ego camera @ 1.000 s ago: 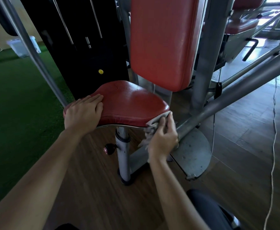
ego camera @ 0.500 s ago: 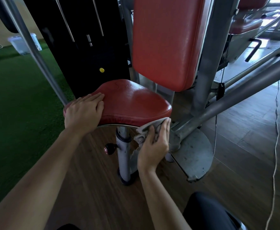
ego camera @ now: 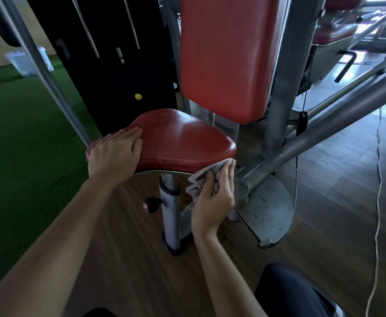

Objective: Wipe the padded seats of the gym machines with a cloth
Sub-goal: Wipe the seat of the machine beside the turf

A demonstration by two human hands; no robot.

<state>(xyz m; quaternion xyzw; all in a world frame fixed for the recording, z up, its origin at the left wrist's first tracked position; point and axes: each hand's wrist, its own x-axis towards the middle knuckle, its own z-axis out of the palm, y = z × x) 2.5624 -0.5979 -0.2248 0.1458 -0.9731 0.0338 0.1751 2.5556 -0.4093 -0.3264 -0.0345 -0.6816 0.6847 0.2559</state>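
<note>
Both hands are at the machine's red padded seat (ego camera: 183, 138). The left hand (ego camera: 115, 154) lies flat, fingers straight and together, on the seat's near left corner. The right hand (ego camera: 212, 197) holds a crumpled grey cloth (ego camera: 197, 179) between thumb and fingers, pressing it against the underside of the seat's near right edge.

Behind the seat stands the upright red backrest (ego camera: 226, 58), with a black weight stack (ego camera: 119, 72) to its left. Green turf (ego camera: 16, 138) borders the wooden floor (ego camera: 324, 202). Under the seat, a grey seat post (ego camera: 170, 216) runs down to the floor, beside a rounded metal foot plate (ego camera: 267, 209). A white cord (ego camera: 378, 179) trails along the right. Smallest are the post's adjustment knob (ego camera: 149, 204) and a yellow pin (ego camera: 138, 96) on the stack.
</note>
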